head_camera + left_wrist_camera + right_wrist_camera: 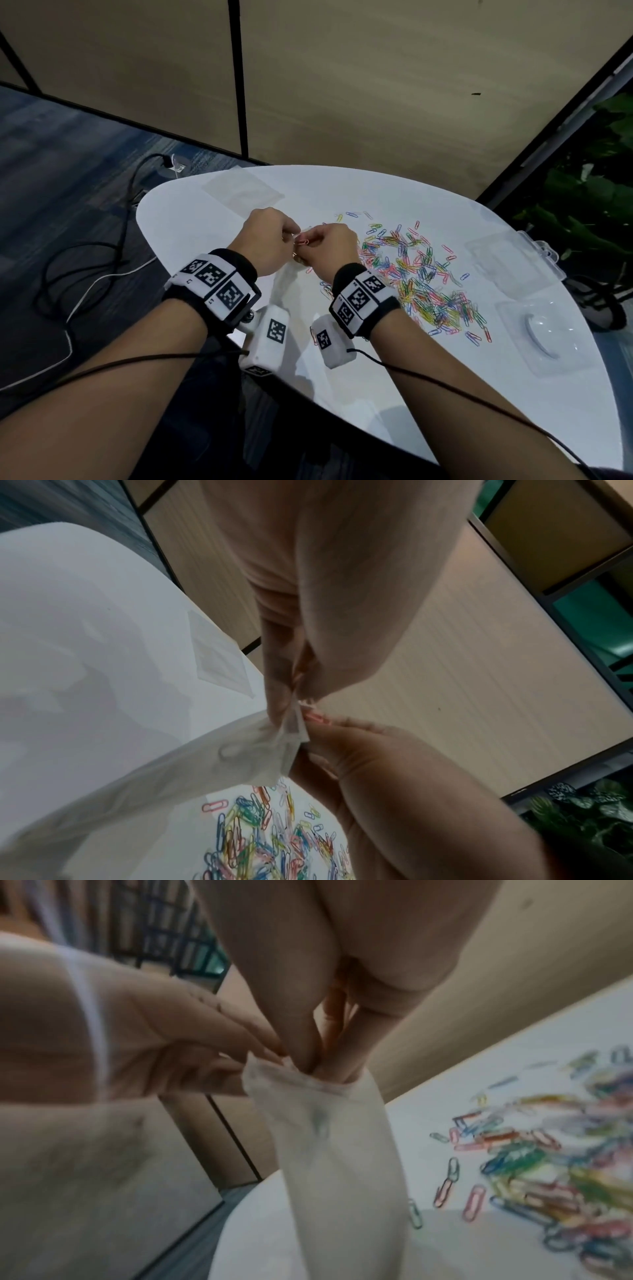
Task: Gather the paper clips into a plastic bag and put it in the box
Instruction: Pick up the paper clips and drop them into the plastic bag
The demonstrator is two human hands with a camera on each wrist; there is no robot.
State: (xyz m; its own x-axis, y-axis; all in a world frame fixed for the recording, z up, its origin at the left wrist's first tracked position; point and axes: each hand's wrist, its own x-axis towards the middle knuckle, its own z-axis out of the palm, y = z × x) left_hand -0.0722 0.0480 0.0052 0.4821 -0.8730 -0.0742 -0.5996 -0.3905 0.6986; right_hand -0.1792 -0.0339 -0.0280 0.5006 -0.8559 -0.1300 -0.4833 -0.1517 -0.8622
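A small clear bag is held upright above the near-left part of the white counter, its bottom reaching down to the surface. The left hand is pinched on one side of the bag mouth, seen in the left wrist view as thumb and finger closed on the plastic rim. The right hand is brought against the same mouth, its fingers pressed together and pushed into the opening; a red clip is seen between the fingertips at the rim. The two hands are touching each other over the bag.

The clips are spread in a wide coloured heap on the counter, just to the right of the right hand, and a few single ones lie apart at the far and near borders of the heap. A second flat bag lies near the far-left edge of the counter. The clear box is placed near the right edge, and its lid lies beside it, nearer to the person. Bare counter is seen between the heap and the box, and also in front of the wrists up to the near edge. Cables are lying on the floor at the left
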